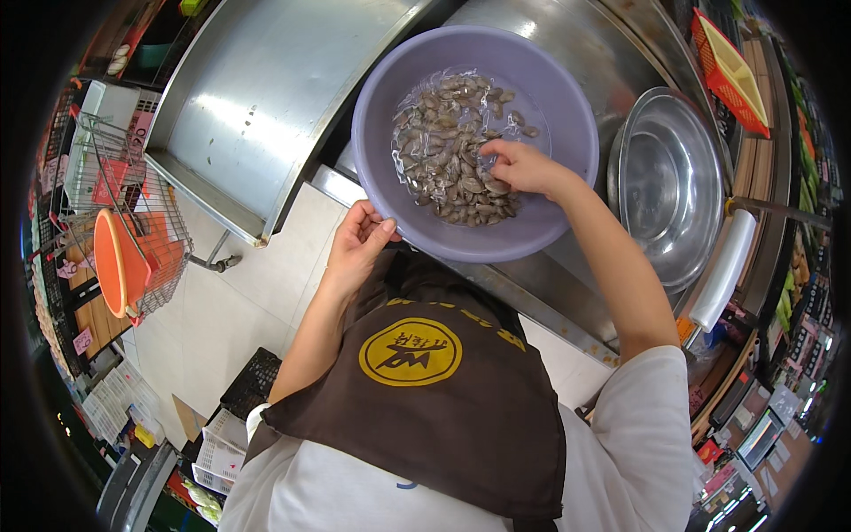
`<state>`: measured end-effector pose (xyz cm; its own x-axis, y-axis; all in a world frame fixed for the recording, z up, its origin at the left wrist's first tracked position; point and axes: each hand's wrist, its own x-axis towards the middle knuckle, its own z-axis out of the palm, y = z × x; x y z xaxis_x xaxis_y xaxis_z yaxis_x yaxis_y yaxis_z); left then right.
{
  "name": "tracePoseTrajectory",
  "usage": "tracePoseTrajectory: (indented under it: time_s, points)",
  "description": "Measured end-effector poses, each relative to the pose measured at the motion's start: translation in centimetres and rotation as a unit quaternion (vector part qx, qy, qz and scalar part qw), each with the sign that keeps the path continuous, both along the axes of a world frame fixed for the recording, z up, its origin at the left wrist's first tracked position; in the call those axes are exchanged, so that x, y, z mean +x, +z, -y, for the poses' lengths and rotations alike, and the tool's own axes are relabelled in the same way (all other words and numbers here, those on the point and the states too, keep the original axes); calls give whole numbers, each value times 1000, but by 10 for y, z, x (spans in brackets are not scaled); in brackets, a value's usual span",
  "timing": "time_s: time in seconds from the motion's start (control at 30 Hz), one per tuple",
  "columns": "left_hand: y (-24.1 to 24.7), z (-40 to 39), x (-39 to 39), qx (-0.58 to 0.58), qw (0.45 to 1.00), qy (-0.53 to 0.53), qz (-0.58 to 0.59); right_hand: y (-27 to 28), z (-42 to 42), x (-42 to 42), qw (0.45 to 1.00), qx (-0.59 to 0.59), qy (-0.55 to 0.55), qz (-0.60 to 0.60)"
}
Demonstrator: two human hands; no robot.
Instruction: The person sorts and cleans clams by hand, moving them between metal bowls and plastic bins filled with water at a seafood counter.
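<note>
A round purple plastic basin (558, 86) rests on a stainless steel counter, holding many small grey-brown shellfish (459, 166) in shallow clear water. My right hand (522, 166) reaches in over its right side, fingers bent down at the shellfish; whether it grips any of them cannot be told. At the basin's lower left, my left hand (364, 239) is curled at the rim, thumb and fingers closed on its edge.
Left of the basin stands a shallow stainless steel tray (266, 86). Metal bowls (668, 193) sit at the right, beside a roll of clear plastic bags (725, 272). A wire shopping cart (159, 266) with an orange basin (120, 259) stands at the far left.
</note>
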<state>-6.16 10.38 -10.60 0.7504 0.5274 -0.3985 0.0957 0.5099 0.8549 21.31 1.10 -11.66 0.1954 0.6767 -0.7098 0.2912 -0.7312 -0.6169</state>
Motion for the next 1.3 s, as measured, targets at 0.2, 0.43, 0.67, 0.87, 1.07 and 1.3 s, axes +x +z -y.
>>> tracePoseTrajectory:
  time_s: [0.2, 0.43, 0.67, 0.87, 1.07, 1.3]
  points:
    - [-3, 0, -1, -6, 1000, 7, -1, 9, 3, -17, 879, 340, 223, 250]
    - [0, -1, 0, -11, 1000, 10, -9, -10, -1, -40, 841, 306, 313, 318]
    - [-2, 1, -1, -8, 1000, 19, -3, -2, -6, -45, 840, 253, 340, 338]
    - [-3, 3, 0, 4, 1000, 26, 1, -4, -6, -50, 814, 268, 369, 360]
    - [-5, 6, 0, 13, 999, 43, 6, -6, -7, -56, 793, 286, 392, 369]
    - [-8, 9, 1, 22, 998, 56, 6, -7, -9, -59, 776, 342, 376, 373]
